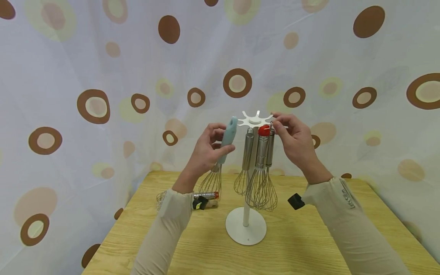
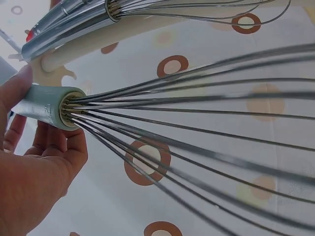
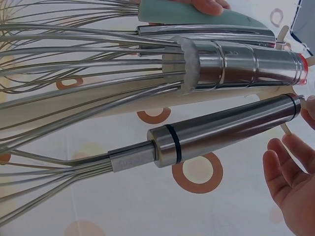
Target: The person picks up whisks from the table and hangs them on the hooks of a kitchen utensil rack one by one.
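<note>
My left hand [image 1: 206, 151] holds a whisk by its pale blue-green handle [image 1: 229, 135], wires down, just left of a white rotary rack [image 1: 255, 121]. In the left wrist view, the thumb and fingers grip the whisk handle [image 2: 47, 105] near its end. At the rack's right side, my right hand [image 1: 296, 139] pinches the hanging loop of a slim steel whisk [image 3: 226, 130] with black bands, close to a hook arm. A red-topped steel whisk [image 1: 262, 151] and another steel whisk [image 1: 247, 151] hang beside it from the rack.
The rack stands on a round white base [image 1: 245, 235] on a wooden table [image 1: 295, 244]. Behind my left wrist lie more whisks [image 1: 207, 195], partly hidden, one with a red end. A dotted curtain [image 1: 206, 49] closes off the back and left.
</note>
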A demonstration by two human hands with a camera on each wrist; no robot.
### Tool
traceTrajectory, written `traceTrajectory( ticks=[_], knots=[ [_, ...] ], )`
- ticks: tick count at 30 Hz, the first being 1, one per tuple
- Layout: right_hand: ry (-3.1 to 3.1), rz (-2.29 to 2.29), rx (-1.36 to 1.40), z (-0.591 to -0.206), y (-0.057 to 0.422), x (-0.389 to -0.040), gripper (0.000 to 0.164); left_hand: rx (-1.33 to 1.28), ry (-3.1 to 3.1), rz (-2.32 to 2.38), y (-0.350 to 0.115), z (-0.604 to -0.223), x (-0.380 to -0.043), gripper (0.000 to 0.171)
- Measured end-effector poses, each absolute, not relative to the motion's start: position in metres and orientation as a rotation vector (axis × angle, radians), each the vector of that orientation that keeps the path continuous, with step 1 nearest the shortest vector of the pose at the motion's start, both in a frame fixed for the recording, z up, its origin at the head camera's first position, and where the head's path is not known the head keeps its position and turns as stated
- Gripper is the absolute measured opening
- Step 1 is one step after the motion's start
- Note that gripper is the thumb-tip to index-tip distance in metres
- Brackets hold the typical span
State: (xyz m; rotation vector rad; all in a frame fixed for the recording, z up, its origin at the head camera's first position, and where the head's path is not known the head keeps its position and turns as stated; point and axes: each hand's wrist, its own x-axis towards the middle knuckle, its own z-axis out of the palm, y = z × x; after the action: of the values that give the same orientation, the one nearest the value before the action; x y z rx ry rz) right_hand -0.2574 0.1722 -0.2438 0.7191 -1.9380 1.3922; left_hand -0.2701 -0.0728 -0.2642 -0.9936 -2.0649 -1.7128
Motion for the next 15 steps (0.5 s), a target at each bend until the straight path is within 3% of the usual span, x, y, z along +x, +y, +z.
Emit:
traceTrajectory(
  ticks=[15],
  knots=[
    [-1.948, 1.402, 0.710, -0.2430, 0.1717, -0.2565, 0.017, -0.955, -2.125, -1.695, -0.0634, -0.2690, -0.2705, 0.048]
  ],
)
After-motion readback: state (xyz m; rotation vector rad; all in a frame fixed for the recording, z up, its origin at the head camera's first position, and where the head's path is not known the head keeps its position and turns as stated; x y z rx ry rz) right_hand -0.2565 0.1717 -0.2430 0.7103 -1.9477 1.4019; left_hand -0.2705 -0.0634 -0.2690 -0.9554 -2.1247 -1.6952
